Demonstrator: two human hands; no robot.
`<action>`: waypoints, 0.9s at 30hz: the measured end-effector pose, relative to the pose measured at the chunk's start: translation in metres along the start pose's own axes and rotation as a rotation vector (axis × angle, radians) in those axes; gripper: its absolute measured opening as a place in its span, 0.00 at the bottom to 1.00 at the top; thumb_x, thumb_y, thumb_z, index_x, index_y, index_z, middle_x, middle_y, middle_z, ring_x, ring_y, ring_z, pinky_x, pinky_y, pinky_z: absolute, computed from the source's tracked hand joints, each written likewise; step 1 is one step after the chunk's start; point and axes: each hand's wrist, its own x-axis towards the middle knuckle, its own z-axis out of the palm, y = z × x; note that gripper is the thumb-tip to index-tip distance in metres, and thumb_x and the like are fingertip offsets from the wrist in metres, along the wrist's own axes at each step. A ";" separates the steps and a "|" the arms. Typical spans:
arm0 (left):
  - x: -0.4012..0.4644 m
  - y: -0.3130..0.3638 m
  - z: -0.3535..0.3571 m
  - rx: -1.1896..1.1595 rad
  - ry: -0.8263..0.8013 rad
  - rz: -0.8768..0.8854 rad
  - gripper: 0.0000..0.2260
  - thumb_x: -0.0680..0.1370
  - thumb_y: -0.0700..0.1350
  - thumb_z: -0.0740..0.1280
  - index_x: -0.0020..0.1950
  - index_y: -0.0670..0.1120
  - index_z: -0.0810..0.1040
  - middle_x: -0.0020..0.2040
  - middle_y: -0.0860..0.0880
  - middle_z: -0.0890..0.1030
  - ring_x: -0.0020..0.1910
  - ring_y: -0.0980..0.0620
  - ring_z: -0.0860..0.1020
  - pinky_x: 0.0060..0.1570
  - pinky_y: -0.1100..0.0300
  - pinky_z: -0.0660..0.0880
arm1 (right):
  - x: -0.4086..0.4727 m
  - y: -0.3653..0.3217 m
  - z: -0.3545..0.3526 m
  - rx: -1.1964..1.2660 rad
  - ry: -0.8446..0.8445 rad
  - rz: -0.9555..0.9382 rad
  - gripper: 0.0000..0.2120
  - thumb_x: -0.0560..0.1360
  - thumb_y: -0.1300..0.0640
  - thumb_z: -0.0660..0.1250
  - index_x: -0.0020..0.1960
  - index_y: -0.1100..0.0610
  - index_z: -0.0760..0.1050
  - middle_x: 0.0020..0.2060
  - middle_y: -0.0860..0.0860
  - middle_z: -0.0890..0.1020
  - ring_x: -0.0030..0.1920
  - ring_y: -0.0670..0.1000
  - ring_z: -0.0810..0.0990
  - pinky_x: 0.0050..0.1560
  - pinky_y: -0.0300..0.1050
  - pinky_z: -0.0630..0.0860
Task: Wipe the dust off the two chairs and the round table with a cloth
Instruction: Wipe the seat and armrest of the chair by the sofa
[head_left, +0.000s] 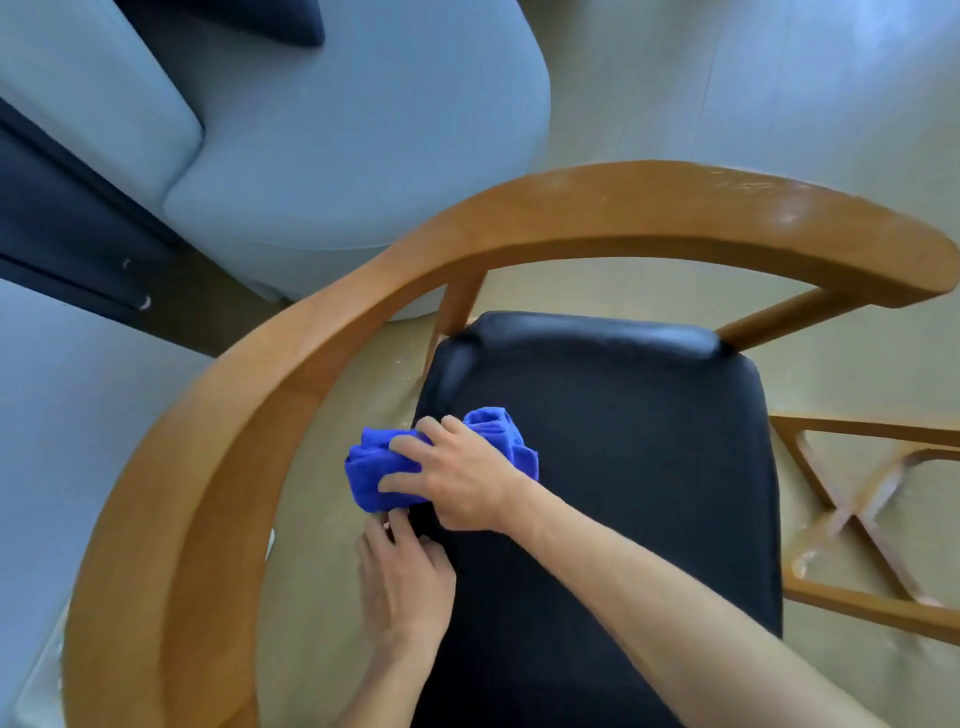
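A bunched blue microfibre cloth (441, 462) is pressed against the left edge of a black chair seat (613, 467).

The right hand (457, 480) lies on top of the cloth, its fingers (402, 447) curled over the folds and gripping them, with the forearm reaching in from the lower right. Just below it, the left hand (402, 577) rests on the same left edge of the seat, fingers loosely extended and holding nothing, the fingertips close under the cloth. The wooden armchair (322, 332) wraps its curved rail around the seat's left side and far edge. A pale grey sofa (322, 130) with a dark cushion (249, 18) stands beyond on the light wooden floor (779, 78).
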 end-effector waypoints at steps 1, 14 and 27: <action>-0.002 0.000 0.000 -0.008 -0.001 -0.019 0.17 0.67 0.32 0.70 0.55 0.35 0.76 0.50 0.37 0.76 0.47 0.34 0.76 0.41 0.44 0.77 | 0.001 0.005 -0.005 -0.020 -0.068 -0.080 0.23 0.61 0.59 0.71 0.56 0.46 0.79 0.53 0.52 0.78 0.44 0.57 0.73 0.41 0.48 0.67; -0.015 0.001 -0.023 -0.072 -0.064 -0.172 0.10 0.73 0.34 0.61 0.52 0.38 0.77 0.53 0.41 0.75 0.56 0.39 0.74 0.47 0.44 0.74 | -0.053 -0.033 0.005 0.074 0.044 0.129 0.28 0.59 0.64 0.69 0.57 0.47 0.76 0.54 0.54 0.78 0.40 0.57 0.72 0.37 0.46 0.71; 0.005 0.056 -0.032 -0.427 0.061 0.049 0.18 0.80 0.44 0.61 0.68 0.43 0.67 0.63 0.45 0.71 0.61 0.47 0.70 0.57 0.58 0.67 | -0.082 0.007 -0.040 0.352 0.179 0.506 0.26 0.77 0.47 0.58 0.74 0.48 0.66 0.72 0.50 0.68 0.68 0.54 0.69 0.66 0.49 0.66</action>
